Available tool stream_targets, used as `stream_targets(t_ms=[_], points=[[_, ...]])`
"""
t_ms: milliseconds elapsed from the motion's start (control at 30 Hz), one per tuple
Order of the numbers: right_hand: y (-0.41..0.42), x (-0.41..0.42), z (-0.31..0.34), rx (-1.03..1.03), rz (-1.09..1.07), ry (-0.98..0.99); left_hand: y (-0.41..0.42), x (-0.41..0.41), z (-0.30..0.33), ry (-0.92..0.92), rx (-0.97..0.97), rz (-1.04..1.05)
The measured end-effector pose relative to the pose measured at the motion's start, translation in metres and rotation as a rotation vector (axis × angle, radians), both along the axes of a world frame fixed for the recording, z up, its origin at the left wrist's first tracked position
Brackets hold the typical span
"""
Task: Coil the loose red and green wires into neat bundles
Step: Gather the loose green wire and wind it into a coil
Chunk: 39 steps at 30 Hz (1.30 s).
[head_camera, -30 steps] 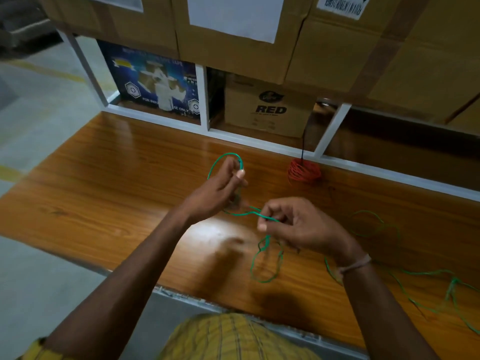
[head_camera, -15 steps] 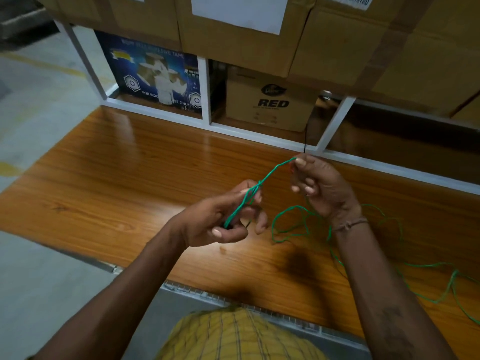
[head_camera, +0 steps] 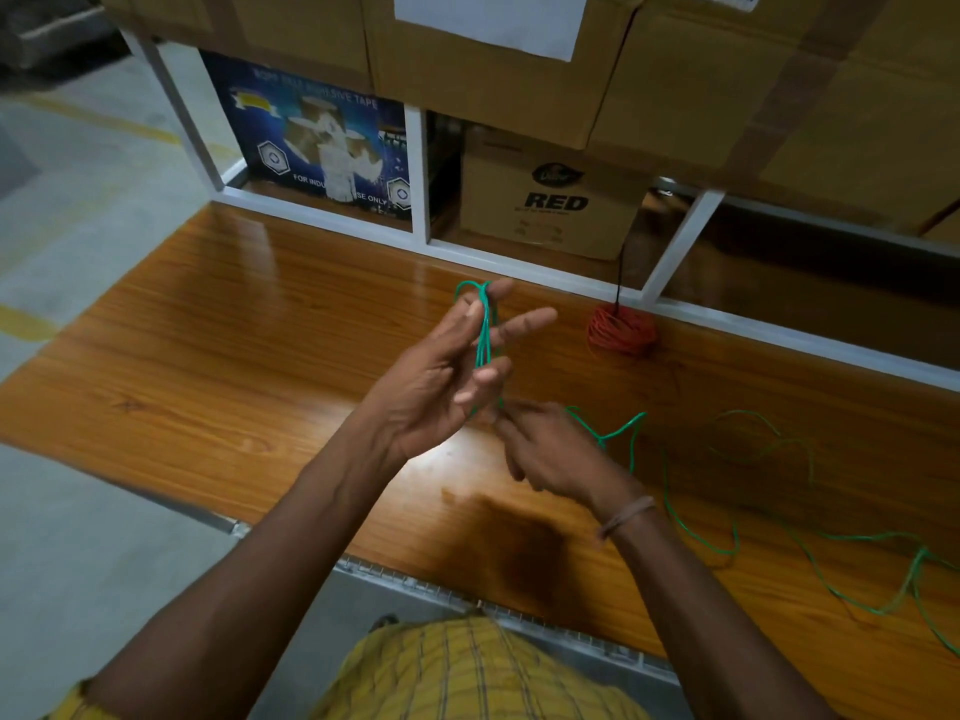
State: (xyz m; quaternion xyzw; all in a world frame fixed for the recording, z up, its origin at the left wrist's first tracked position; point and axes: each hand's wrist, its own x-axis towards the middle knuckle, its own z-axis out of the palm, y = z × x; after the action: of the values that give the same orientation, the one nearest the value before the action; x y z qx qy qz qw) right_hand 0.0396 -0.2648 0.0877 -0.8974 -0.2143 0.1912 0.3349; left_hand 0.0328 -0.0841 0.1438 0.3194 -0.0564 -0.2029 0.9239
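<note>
Left hand [head_camera: 436, 376] fingers straight, green wire [head_camera: 484, 330] loops wound lengthwise along them. Right hand [head_camera: 550, 454] pinches wire just below; slack trails right across bench [head_camera: 234, 324].

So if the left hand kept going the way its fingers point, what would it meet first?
Probably the white shelf rail beyond the tabletop; the left hand, wrapped in green wire, points up and away. Depth is unclear.

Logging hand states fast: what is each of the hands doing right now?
Left hand: fingers straight, green wire looped around them.
Right hand: pinches the green wire.
</note>
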Motion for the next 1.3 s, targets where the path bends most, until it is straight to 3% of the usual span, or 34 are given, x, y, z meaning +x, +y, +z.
stream_targets(t_ms=[67,133,200,300,400,533,600,700,833,1000,1100,1167,1300], points=[[0.007,-0.01,-0.005,-0.183,0.089,-0.056,-0.001,0.008,0.001,0.014,0.002,0.098],[0.009,-0.021,-0.005,-0.218,0.139,-0.057,-0.001,0.015,0.0,-0.016,0.127,0.205],[0.006,-0.028,0.003,-0.216,0.193,-0.04,0.0,0.022,-0.007,-0.114,0.424,0.323],[-0.005,-0.03,0.019,-0.241,0.253,-0.082,0.01,0.034,-0.026,-0.361,1.031,0.445],[-0.021,-0.025,0.038,-0.103,0.222,0.002,0.024,0.041,-0.038,-0.555,1.505,0.376],[-0.051,-0.012,0.058,0.085,0.126,0.07,0.028,0.035,-0.038,-0.599,1.646,0.217],[-0.061,-0.001,0.057,0.191,0.068,0.075,0.027,0.027,-0.037,-0.555,1.531,0.085],[-0.068,0.013,0.056,0.379,-0.028,0.007,0.02,0.014,-0.034,-0.361,1.062,-0.079],[-0.068,0.021,0.055,0.451,-0.139,-0.087,0.013,-0.001,-0.031,-0.239,0.682,-0.224],[-0.062,0.03,0.037,0.384,-0.209,-0.163,0.02,-0.01,-0.023,-0.195,0.392,-0.366],[-0.063,0.034,0.02,0.407,-0.244,-0.1,0.023,-0.013,-0.01,-0.145,0.127,-0.411],[-0.061,0.033,0.009,0.42,-0.239,-0.054,0.024,-0.011,-0.004,-0.12,-0.042,-0.395],[-0.041,0.025,-0.01,0.463,-0.218,0.011,0.016,-0.003,0.001,-0.126,-0.183,-0.323]])
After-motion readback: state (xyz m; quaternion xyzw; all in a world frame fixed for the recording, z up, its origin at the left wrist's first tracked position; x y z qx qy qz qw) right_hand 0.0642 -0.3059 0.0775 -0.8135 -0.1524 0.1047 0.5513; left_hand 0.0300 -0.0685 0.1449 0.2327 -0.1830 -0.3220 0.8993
